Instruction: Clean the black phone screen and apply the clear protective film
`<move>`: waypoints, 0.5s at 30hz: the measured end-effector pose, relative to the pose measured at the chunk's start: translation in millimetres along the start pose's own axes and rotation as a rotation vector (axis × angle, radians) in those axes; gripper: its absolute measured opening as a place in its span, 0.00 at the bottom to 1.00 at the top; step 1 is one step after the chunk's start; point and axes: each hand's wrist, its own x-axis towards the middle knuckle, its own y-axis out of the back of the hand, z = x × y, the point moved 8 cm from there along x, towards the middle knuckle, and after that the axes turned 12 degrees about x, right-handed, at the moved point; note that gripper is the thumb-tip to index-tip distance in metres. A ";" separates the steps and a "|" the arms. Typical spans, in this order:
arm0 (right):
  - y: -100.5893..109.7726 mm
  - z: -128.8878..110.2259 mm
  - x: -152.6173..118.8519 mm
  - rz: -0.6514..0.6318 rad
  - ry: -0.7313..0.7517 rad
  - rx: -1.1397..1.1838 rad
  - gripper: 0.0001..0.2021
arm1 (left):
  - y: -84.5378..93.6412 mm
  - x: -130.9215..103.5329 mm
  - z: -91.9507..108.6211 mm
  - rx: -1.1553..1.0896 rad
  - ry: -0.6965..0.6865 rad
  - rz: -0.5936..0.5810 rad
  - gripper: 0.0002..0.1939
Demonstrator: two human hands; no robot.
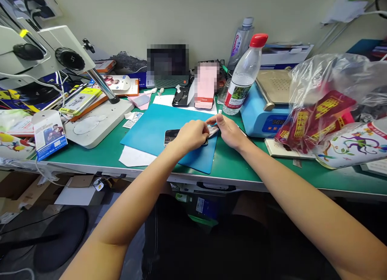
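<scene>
A dark phone lies on a blue mat, partly covered by my left hand. The fingers of that hand are bent and closed on a small white piece at the mat's right side. My right hand is just right of it, thumb and forefinger pinched together at the same white piece. What exactly this piece is cannot be made out. White paper sticks out from under the mat's front left edge.
Bottles stand behind my right hand, beside a blue heating device. A plastic bag with red packets and a patterned cup lie right. A microscope stand is left. Propped phone at back.
</scene>
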 end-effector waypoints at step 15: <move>4.9 -3.1 -3.1 0.029 0.034 0.044 0.45 | 34.7 -72.2 -96.3 0.219 0.159 0.072 0.07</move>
